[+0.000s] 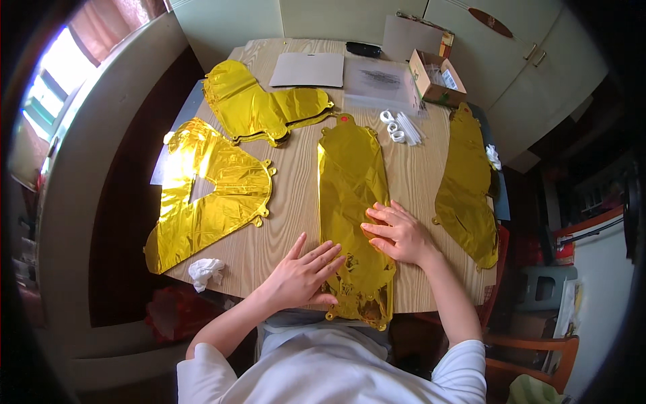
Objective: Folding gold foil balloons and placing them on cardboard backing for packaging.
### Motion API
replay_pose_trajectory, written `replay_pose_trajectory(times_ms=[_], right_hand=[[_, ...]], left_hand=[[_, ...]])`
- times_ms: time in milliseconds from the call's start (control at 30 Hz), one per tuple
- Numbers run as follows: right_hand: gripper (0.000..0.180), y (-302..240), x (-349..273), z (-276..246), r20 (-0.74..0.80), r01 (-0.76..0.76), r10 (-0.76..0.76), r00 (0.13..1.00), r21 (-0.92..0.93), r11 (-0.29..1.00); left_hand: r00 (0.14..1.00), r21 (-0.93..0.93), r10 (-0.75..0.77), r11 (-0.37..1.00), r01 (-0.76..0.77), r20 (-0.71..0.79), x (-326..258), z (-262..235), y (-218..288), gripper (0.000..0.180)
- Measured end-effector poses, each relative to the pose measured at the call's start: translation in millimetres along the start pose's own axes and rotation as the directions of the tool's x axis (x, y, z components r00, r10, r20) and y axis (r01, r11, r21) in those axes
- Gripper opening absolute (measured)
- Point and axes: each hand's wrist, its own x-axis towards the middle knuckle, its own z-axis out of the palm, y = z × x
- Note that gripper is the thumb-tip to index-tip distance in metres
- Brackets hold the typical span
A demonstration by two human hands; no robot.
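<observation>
A flat gold foil balloon [351, 172] lies lengthwise in front of me, its lower end reaching over the table's near edge. My left hand [306, 275] is at its lower left side, fingers stretched out, fingertips on or just over the foil. On the right side of the same balloon rests my right hand [397, 232], fingers spread on the foil. Neither hand grips anything. To the left lies another gold foil balloon [235, 195] with a triangular gap. Behind it is a bent gold foil balloon [249, 101], seemingly stacked in layers. A further gold foil balloon [465, 182] lies along the right side.
White ribbon rolls [393, 128] and a bundle of clear straws [408, 128] lie right of centre. Farther back are a cardboard box [437, 77], a clear plastic sheet [383, 94], a grey flat case [307, 70] and a black object [363, 49]. Crumpled tissue [206, 272] sits front left.
</observation>
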Motion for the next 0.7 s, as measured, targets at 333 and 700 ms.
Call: replay_pose_trajectory(times_ms=[333,700], right_hand=[[0.032,1,-1,1,0.003,0.014,-0.014,1.000,0.004,1.000],[0.033,1,-1,1,0.006,0.014,-0.014,1.000,0.006,1.000]], left_hand=[[0.996,-0.012,-0.044,0.999,0.045,0.072,-4,-17,-41,0.058],[0.986,0.073,0.119,0.989,-0.128,0.117,-5,-28,-54,0.064]])
